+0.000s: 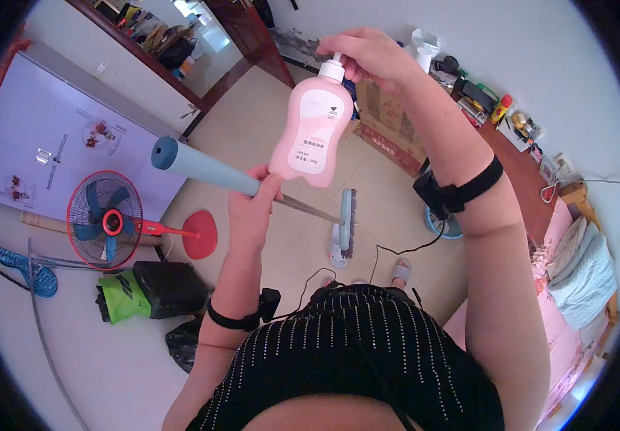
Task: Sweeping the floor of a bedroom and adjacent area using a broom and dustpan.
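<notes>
My left hand (pixel 253 207) is closed around the blue handle (pixel 207 169) of a floor brush, its thumb against the lower corner of a pink pump bottle (pixel 315 129). The bottle hangs in front of me with its white pump at the top and a label facing me. My right hand (pixel 361 56) is at the pump, fingers curled about its head; how firmly it grips is hard to tell. The metal pole runs down to a blue brush head (pixel 346 221) with dark bristles, which lies over a white and grey item on the tiled floor.
A red-rimmed fan (pixel 105 221) and a black case (pixel 172 290) are at left. A cardboard box (pixel 390 124) and a blue bucket (pixel 443 222) stand at right, near a cluttered red-brown table (pixel 525 175) and a bed (pixel 552 323). A doorway is at upper left.
</notes>
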Demonstrator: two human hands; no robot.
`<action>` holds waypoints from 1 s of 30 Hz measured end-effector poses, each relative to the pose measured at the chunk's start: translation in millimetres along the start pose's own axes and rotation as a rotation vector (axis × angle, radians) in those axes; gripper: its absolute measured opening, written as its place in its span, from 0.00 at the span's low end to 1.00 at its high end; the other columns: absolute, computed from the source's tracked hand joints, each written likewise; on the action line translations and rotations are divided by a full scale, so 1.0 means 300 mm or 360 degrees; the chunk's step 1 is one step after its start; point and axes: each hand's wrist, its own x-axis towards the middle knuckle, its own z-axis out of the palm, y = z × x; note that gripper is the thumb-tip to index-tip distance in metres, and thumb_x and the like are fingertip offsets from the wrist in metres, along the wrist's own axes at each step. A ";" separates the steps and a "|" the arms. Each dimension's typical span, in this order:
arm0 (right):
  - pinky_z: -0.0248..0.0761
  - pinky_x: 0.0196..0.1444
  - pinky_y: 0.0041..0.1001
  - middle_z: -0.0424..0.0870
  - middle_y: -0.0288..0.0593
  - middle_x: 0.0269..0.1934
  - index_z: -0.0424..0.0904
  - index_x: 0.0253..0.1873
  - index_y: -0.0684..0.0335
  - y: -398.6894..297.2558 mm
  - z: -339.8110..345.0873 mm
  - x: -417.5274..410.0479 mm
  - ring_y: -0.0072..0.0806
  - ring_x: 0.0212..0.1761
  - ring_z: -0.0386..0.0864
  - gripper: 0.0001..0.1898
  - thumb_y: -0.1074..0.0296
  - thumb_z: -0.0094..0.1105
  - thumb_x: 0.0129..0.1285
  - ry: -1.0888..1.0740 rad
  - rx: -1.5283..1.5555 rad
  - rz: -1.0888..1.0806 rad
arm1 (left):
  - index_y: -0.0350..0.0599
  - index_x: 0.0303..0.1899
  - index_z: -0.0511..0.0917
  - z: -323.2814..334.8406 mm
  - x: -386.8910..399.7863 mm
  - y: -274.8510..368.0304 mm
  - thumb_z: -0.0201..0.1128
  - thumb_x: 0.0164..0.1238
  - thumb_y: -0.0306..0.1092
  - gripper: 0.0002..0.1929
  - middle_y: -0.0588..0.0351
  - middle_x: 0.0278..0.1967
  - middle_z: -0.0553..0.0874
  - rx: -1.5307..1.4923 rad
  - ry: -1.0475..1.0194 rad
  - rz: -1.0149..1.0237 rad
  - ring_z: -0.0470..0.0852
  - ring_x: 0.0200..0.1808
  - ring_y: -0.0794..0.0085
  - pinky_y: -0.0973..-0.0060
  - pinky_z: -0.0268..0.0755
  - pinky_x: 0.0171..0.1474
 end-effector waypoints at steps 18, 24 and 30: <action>0.58 0.19 0.15 0.71 0.34 0.20 0.76 0.39 0.70 0.031 -0.040 -0.012 0.15 0.17 0.63 0.16 0.60 0.54 0.55 0.0044 0.0143 0.0088 | 0.34 0.41 0.72 0.027 0.013 -0.002 0.57 0.56 0.38 0.16 0.63 0.21 0.73 -0.0014 -0.0075 -0.0003 0.65 0.19 0.85 0.88 0.55 0.20; 0.59 0.19 0.15 0.72 0.34 0.21 0.76 0.40 0.70 0.032 -0.043 -0.006 0.15 0.16 0.63 0.17 0.59 0.55 0.55 0.0086 0.0134 0.0071 | 0.33 0.41 0.72 0.015 0.027 0.001 0.58 0.56 0.38 0.17 0.63 0.21 0.72 -0.0030 -0.0116 0.0009 0.65 0.20 0.85 0.88 0.55 0.21; 0.58 0.18 0.16 0.71 0.34 0.21 0.76 0.40 0.69 0.045 -0.090 -0.030 0.14 0.16 0.63 0.17 0.59 0.55 0.55 0.0160 0.0126 0.0034 | 0.32 0.41 0.72 0.054 0.044 0.012 0.57 0.56 0.35 0.16 0.62 0.21 0.73 0.0022 -0.0186 -0.0063 0.66 0.21 0.85 0.87 0.56 0.21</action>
